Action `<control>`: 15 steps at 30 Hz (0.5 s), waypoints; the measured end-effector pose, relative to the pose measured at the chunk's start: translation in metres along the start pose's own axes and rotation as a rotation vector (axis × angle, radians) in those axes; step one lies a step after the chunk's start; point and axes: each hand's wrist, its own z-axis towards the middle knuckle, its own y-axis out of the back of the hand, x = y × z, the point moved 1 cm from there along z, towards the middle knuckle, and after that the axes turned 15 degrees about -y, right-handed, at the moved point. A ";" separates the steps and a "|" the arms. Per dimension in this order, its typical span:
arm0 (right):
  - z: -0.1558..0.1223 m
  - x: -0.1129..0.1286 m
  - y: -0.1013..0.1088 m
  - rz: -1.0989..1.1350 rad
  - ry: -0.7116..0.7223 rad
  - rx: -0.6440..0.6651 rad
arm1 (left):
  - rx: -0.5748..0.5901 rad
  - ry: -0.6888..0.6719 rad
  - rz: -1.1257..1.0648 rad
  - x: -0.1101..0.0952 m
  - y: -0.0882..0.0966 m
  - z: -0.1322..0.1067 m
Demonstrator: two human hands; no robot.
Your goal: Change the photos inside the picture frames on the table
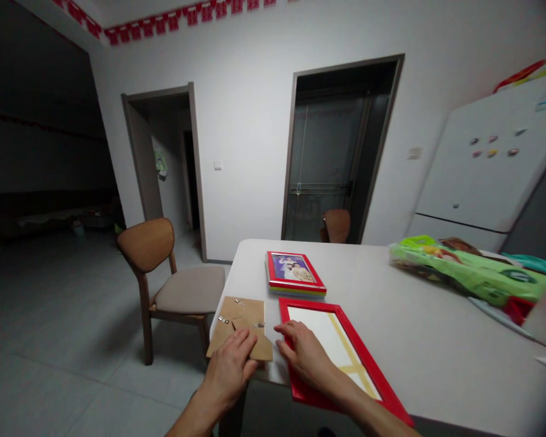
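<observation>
My left hand (231, 365) is closed on the near part of a brown frame backing board (240, 311), fingers on top and thumb toward its right side. Small metal hangers dot the board, which lies at the table's left corner. My right hand (302, 351) hovers at the left side of a red picture frame (378, 363), its fingers apart and slightly bent, holding nothing. Inside that frame shows a white sheet crossed by yellowish strips. Just beyond lies a stack of picture frames (295, 271), the top one red with a photo of people in it.
These things rest on a white table (359, 276). Green plastic packaging (464, 267) lies on its right side. A wooden chair (147, 243) stands left of the table, and another chair (336, 226) shows behind it. A white fridge (486, 176) stands at the right.
</observation>
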 end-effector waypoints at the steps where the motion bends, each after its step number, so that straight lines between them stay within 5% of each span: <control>1: -0.001 0.004 -0.002 0.012 0.008 0.005 | -0.078 -0.011 -0.029 0.002 0.003 0.000; 9: -0.007 0.022 -0.014 0.094 0.090 -0.008 | -0.618 0.200 -0.479 0.018 0.032 0.008; 12: -0.006 0.021 -0.018 0.238 -0.003 -0.006 | -0.788 0.326 -0.698 0.025 0.038 0.010; 15: -0.001 0.021 -0.021 0.559 -0.205 0.183 | -0.909 0.375 -0.887 0.030 0.037 0.012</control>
